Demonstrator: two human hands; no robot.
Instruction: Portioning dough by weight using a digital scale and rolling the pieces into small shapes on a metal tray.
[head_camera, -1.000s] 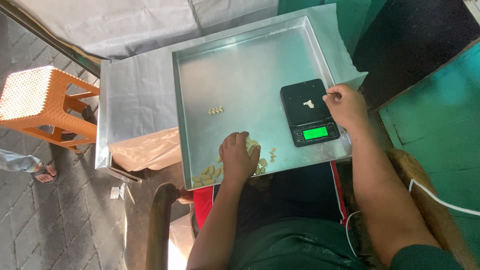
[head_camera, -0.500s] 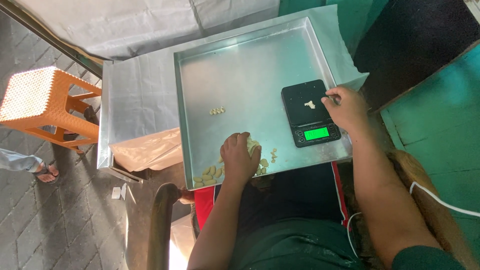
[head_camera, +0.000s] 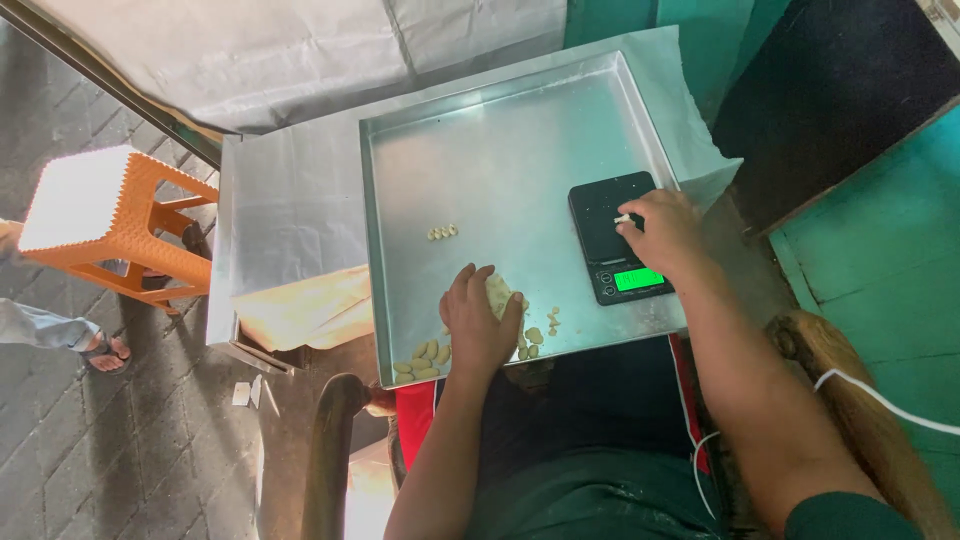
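A shallow metal tray (head_camera: 520, 140) lies in front of me on a covered table. My left hand (head_camera: 478, 322) rests at the tray's near edge, shut on a pale lump of dough (head_camera: 497, 293). Several small dough pieces (head_camera: 425, 360) lie along that near edge, and a short row of them (head_camera: 442, 232) sits mid-tray. A small black scale (head_camera: 617, 238) with a lit green display sits on the tray's right side. My right hand (head_camera: 662, 232) is over the scale, its fingertips pinching a small white dough piece (head_camera: 623, 218) on the platform.
An orange plastic stool (head_camera: 100, 215) stands on the paved ground at the left, beside another person's sandalled foot (head_camera: 105, 352). A wooden chair arm (head_camera: 325, 450) curves at my lower left. A white cable (head_camera: 880, 395) runs across the green surface at the right.
My right hand has shifted slightly left over the scale and now pinches the white piece on it. My left hand stays on the dough lump.
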